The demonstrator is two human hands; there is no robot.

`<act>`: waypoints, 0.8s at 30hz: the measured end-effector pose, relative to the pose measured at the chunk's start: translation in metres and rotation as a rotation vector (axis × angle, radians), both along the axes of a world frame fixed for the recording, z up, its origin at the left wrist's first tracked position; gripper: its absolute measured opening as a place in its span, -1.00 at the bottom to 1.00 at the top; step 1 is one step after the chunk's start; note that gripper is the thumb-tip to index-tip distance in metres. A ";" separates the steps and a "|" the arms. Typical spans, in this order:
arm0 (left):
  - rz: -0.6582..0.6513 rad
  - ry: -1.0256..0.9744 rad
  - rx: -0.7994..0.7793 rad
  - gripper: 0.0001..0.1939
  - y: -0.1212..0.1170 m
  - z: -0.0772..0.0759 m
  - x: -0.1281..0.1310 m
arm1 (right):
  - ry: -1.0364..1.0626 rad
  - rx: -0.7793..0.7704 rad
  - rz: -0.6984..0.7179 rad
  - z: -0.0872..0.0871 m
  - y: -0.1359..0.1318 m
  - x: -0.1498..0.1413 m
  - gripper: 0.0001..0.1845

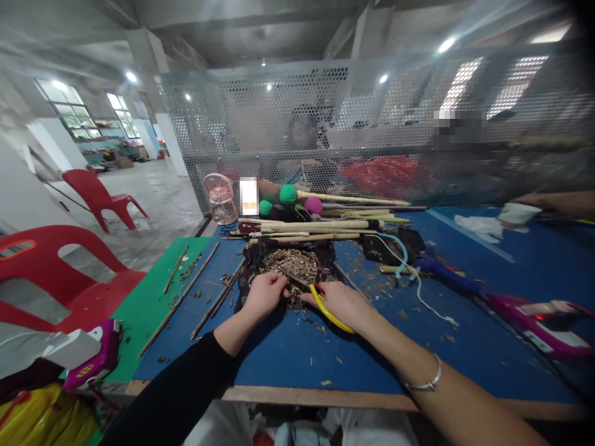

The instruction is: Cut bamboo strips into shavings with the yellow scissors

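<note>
My right hand (343, 302) is wrapped round a pair of scissors (329, 314) with yellow handles. Their blades point left toward my left hand (264, 296). Its fingers are pinched together, and whatever is between them is hidden or too small to name. Both hands are over the near side of a heap of brown chopped plant bits (297, 263), which lies on a dark cloth or bag (253, 254). Loose bits are scattered on the blue table top (288, 359) around my hands.
Thin sticks (179, 300) lie on the left, with a bundle of pale sticks (316, 229) behind the heap. Green (288, 194) and pink (313, 204) yarn balls sit farther back. A perforated metal screen (260, 105) closes the far side. Another person's hand (534, 200) touches a white cup (518, 214).
</note>
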State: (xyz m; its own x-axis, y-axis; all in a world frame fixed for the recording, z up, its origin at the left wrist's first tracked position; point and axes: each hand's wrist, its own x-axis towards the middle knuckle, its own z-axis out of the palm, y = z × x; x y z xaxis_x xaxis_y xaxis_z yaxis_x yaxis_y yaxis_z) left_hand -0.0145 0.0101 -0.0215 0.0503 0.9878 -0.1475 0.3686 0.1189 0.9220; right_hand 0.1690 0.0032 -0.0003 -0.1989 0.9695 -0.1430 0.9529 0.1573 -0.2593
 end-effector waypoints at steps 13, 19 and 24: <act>0.016 0.032 0.218 -0.75 -0.001 0.001 0.002 | -0.013 0.005 -0.004 0.004 0.004 0.004 -0.29; 0.046 0.035 0.214 -0.73 0.002 -0.003 0.000 | 0.018 0.037 -0.031 0.004 0.005 0.008 -0.30; 0.026 0.095 0.206 -0.74 0.005 -0.003 -0.004 | 0.013 0.004 -0.029 0.003 0.005 0.008 -0.28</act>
